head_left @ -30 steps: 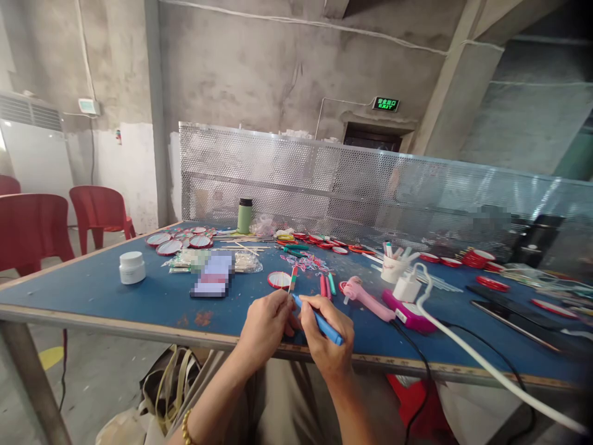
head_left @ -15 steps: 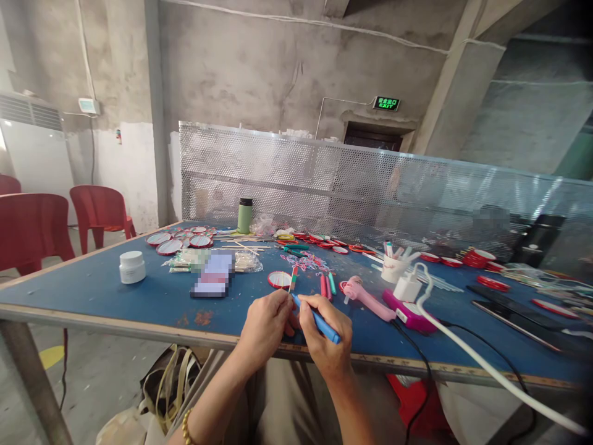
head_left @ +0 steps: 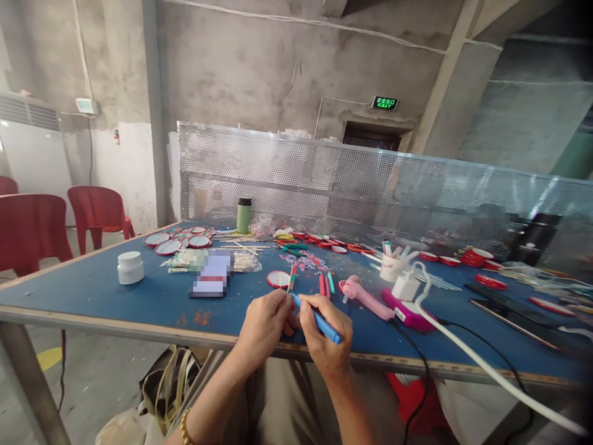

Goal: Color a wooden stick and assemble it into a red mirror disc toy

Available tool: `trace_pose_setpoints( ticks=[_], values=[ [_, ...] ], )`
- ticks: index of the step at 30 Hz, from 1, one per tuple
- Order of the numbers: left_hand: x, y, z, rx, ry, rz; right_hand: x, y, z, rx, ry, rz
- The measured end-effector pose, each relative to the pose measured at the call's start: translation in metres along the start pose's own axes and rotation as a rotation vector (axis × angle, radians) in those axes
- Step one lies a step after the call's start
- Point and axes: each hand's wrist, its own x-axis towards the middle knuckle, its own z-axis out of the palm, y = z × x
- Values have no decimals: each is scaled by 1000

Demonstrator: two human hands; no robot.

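My left hand (head_left: 264, 324) is closed in a pinch on a thin stick (head_left: 291, 279) with red and green bands, held upright above the front edge of the blue table (head_left: 139, 296). My right hand (head_left: 327, 337) grips a blue marker (head_left: 319, 321) like a pen, with its tip touching the lower part of the stick. The two hands touch each other. A round red-rimmed disc (head_left: 278, 279) lies just beyond them.
On the table lie a pink glue gun (head_left: 364, 296), a magenta power strip (head_left: 405, 312) with a white charger and cable, loose markers (head_left: 325, 284), a cup of markers (head_left: 393, 266), a white jar (head_left: 130, 267), a green bottle (head_left: 244, 216) and several red discs (head_left: 178, 241). Red chairs (head_left: 32, 228) stand left. A perforated metal screen (head_left: 347, 185) backs the table.
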Motion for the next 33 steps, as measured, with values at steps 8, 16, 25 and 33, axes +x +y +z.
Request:
trace_pose_setpoints(
  ticks=[8,16,25,33],
  values=[
    [-1,0,0,26,9,9,1,-1,0,8,-30,5],
    [0,-2,0,13,2,8,0,0,1,-12,-19,22],
    [1,-5,3,-112,-2,-15,1,-2,0,16,17,32],
    [1,-5,3,-75,-3,-7,3,-2,1,13,4,0]
  ],
)
